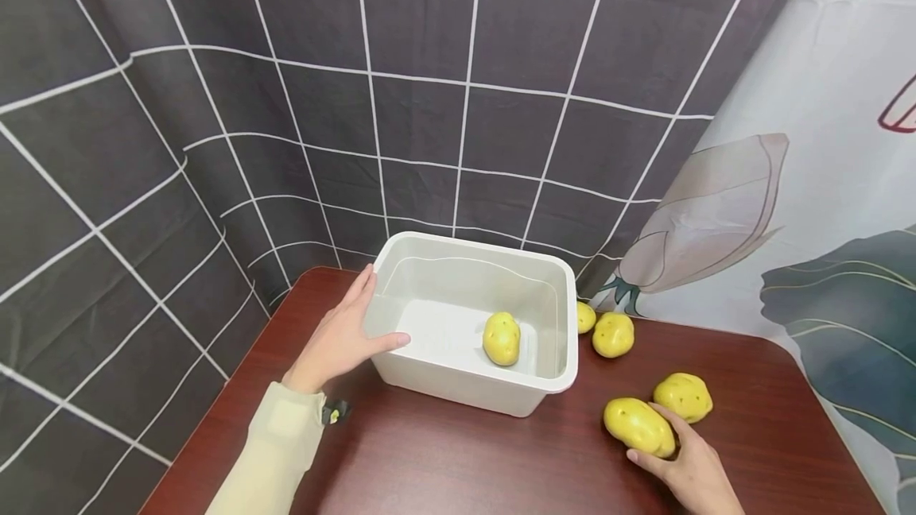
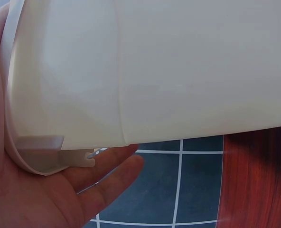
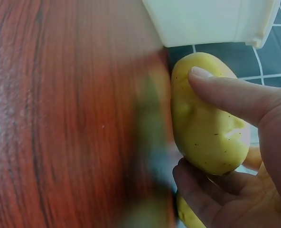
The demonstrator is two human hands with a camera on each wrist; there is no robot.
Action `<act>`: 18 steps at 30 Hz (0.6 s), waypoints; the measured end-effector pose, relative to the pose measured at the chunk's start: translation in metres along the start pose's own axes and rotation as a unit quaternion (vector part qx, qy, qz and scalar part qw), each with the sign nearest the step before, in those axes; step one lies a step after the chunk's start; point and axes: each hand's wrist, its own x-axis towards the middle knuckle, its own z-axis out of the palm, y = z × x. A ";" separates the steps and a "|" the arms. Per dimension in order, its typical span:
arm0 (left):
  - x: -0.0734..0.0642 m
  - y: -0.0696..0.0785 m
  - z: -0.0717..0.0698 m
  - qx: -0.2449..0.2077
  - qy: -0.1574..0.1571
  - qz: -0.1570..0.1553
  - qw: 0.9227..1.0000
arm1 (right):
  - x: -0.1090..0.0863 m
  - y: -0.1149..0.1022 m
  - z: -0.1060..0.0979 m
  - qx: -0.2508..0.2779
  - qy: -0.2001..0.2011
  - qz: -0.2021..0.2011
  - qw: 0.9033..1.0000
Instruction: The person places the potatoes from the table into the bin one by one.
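Note:
In the head view, my right hand (image 1: 694, 471) holds a yellow potato (image 1: 639, 427) over the table's right side. The right wrist view shows the thumb (image 3: 221, 92) across this potato (image 3: 209, 137) and the fingers on its other side. At the left front corner of a white plastic bin (image 1: 458, 394), my left hand (image 1: 347, 336) rests with fingers straight along the outside and thumb stretched by the front rim. Seen from the left wrist, the palm lies against the bin's rim (image 2: 8, 95). One potato (image 1: 502, 338) lies inside the bin, toward its right end.
Beside the held potato, another potato (image 1: 683, 397) lies on the dark red wooden table (image 1: 501, 459). Two more, a potato (image 1: 613, 334) and a partly hidden potato (image 1: 585, 317), lie right of the bin. A dark gridded curtain (image 1: 422, 118) hangs behind and left; a pale printed curtain (image 1: 844, 205) hangs right.

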 end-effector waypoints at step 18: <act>0.001 0.001 0.000 0.004 0.000 -0.004 1.000 | -0.003 -0.012 -0.009 -0.004 0.041 -0.027 0.999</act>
